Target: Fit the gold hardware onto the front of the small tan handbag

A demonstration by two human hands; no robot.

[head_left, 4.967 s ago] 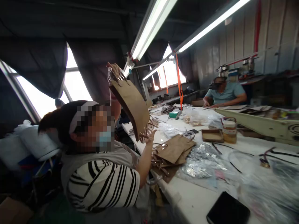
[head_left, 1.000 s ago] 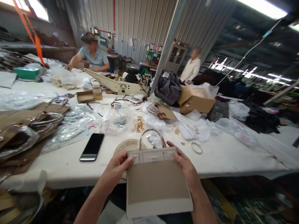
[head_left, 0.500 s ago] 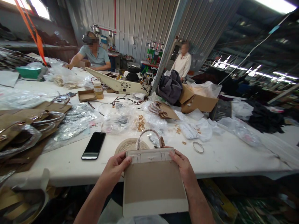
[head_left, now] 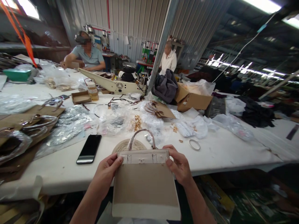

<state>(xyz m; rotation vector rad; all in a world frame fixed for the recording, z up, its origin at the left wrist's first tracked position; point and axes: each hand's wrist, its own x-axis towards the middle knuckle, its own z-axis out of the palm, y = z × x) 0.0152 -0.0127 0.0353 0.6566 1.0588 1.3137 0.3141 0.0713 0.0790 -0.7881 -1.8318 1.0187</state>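
I hold a flat tan bag panel (head_left: 144,186) with a pale top band and a wrapped loop handle (head_left: 140,137), just in front of the white table's (head_left: 221,152) near edge. My left hand (head_left: 106,171) grips its upper left corner. My right hand (head_left: 178,165) grips the upper right corner, thumb on the top band. A round woven coil (head_left: 127,144) lies on the table behind the panel's top. A black phone (head_left: 89,148) lies to the left of my left hand.
Brown bag pieces (head_left: 25,124) in plastic pile up at the left. Gold fittings (head_left: 136,122), a metal ring (head_left: 194,144), white gloves (head_left: 195,129) and cardboard boxes (head_left: 195,99) litter the table. Two people (head_left: 85,56) are at the far side, one seated, one (head_left: 168,59) standing.
Five seconds ago I faced a co-worker at my left; I have since turned to the table. Over the last second the panel has shifted slightly left and closer, both hands holding it throughout.
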